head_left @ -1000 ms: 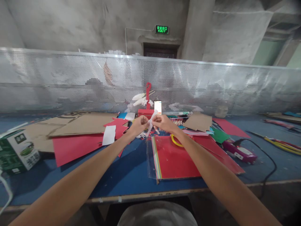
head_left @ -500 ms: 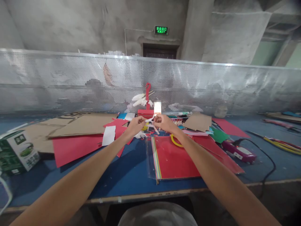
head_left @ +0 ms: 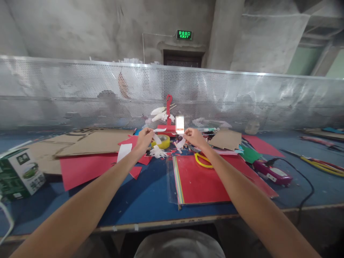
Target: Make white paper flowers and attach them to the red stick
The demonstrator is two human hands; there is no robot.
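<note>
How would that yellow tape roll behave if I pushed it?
The yellow tape roll would probably slide rather than roll, since it lies flat. It seems unlikely to tip, being wider than tall. Pushed toward you, it might nudge the white scraps just in front of it.

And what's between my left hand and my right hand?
In the head view, mainly a yellow tape roll, plus white paper strips held in the left hand and right hand.

"What do the arms have on?"
"The left hand (head_left: 145, 139) and right hand (head_left: 195, 138) are bare, and so are both forearms (head_left: 102, 193), narrowing towards the hands."
"And the body?"
"A rounded patch of plain grey cloth (head_left: 180, 245), probably a top, though blurred."
</note>
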